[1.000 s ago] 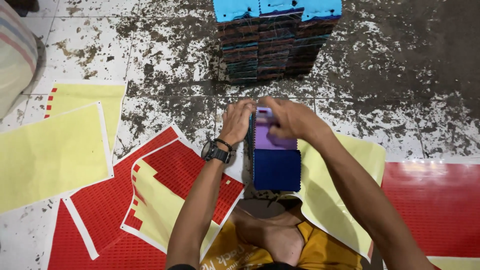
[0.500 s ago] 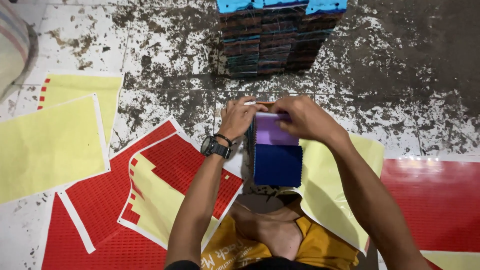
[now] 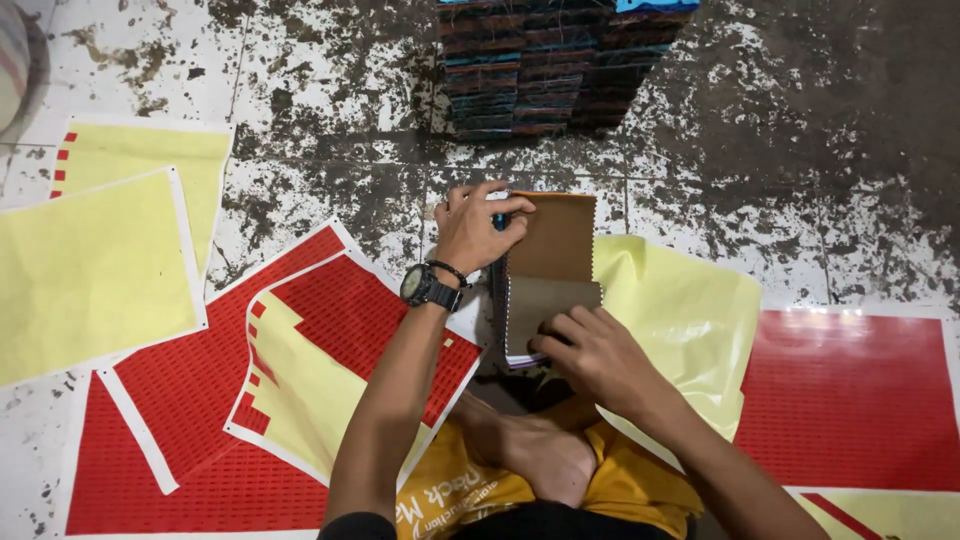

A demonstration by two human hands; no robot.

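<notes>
A thick booklet of fabric swatches (image 3: 548,272) lies on the floor in front of me, open at brown and tan-grey swatches. My left hand (image 3: 476,226), with a black watch on the wrist, presses down on the booklet's upper left corner and spine. My right hand (image 3: 588,352) rests on the lower edge of the tan-grey swatch, fingers curled on its bottom corner. Both hands touch the booklet. My bare foot (image 3: 530,450) sits just below it.
A stack of similar swatch booklets (image 3: 560,70) stands on the stained tiled floor ahead. Red sticker sheets (image 3: 190,400) and yellow backing papers (image 3: 90,270) lie at left. A yellow sheet (image 3: 680,310) and another red sheet (image 3: 850,400) lie at right.
The purple and blue swatches that showed earlier are gone from view; brown and tan ones now lie on top. My right hand moved from the booklet's top down to its lower edge.
</notes>
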